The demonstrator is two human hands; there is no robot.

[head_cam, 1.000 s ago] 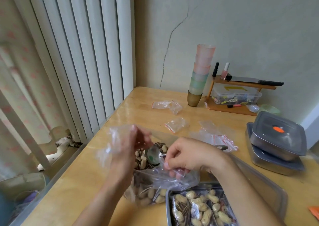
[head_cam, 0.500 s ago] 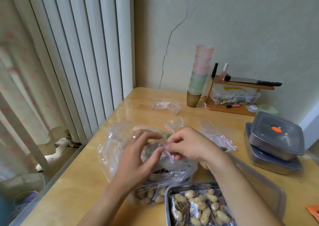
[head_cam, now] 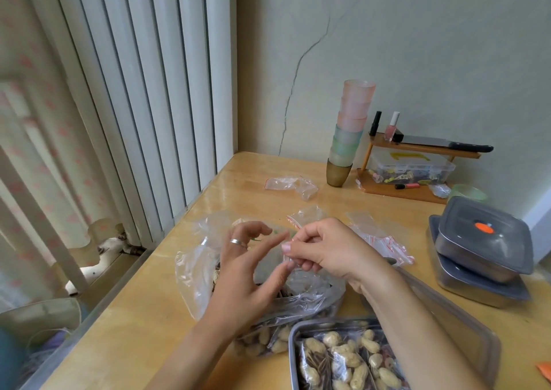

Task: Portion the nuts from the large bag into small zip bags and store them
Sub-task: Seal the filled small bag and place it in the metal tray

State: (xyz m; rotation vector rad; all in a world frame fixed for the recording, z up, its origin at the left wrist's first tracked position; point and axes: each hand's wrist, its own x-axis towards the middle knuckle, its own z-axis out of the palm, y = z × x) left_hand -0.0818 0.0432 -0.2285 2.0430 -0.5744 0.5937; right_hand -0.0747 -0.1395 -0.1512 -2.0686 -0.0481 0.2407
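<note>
The large clear bag (head_cam: 193, 270) lies open on the wooden table (head_cam: 143, 315), with nuts (head_cam: 268, 342) showing at its near end. Over it my right hand (head_cam: 328, 249) pinches the top edge of a small zip bag (head_cam: 307, 285), whose contents I cannot make out. My left hand (head_cam: 247, 270) is just beside it, fingers spread and relaxed, thumb and forefinger near the bag's top and holding nothing. A steel tray (head_cam: 293, 357) at the near edge holds several filled small bags (head_cam: 343, 360).
Empty zip bags (head_cam: 290, 184) (head_cam: 378, 237) lie further back on the table. A stack of plastic cups (head_cam: 348, 139) and a small wooden shelf (head_cam: 417, 151) stand by the wall. Two lidded steel containers (head_cam: 483, 246) are stacked at right. The table's left edge borders a window ledge.
My left hand left the large bag's rim and came to the small bag's top beside my right hand, then spread its fingers. The spoon seen earlier is hidden now.
</note>
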